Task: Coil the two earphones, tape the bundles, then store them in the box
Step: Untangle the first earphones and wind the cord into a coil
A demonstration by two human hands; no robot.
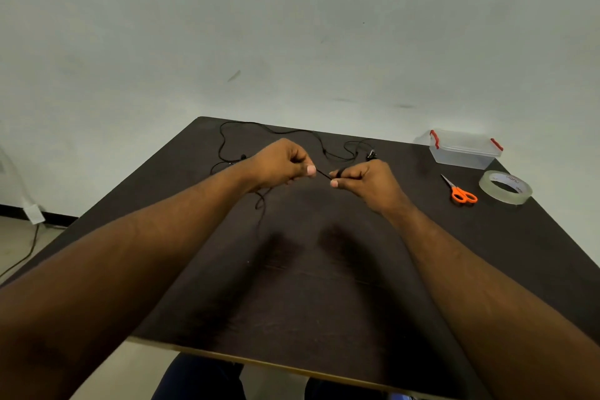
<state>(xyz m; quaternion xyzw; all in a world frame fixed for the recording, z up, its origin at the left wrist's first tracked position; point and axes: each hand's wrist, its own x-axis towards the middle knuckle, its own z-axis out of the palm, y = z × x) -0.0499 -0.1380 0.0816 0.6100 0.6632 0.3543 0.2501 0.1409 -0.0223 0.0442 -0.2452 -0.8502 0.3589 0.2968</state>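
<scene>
Because the earphone cable (323, 174) is thin, limp and nearly weightless, it is judged likely to spring out of any loop that is not pinned, and to slide between fingertips if held loosely. A short taut stretch of it is seen between the two hands, raised above the desk (324, 286) on the near side of the loose black wire. The left hand (282, 166) is curled, with the cable pinched between thumb and fingers; from beneath it a slack tail is seen hanging down to the desk. The right hand (363, 178) is likewise curled, and the cable appears to be looped round its forefinger and held there by the thumb, though the exact wrap is too small to be made out. Both forearms are stretched forward, wrists slightly raised, knuckles turned toward each other.

Loose wire (272, 133) is spread in wide curves on the far part of the desk, beyond the hands; whether it belongs to one earphone or two cannot be told. A grip close to the forming coil is judged best, with the earbuds and plug spared from pulling, since these are the fragile ends.

A clear box (464, 153) with red clips is set to the right of the hands, at the far right corner. Orange-handled scissors (459, 191) are laid just near of the box, and a roll of clear tape (505, 187) is set just right of the scissors.
</scene>
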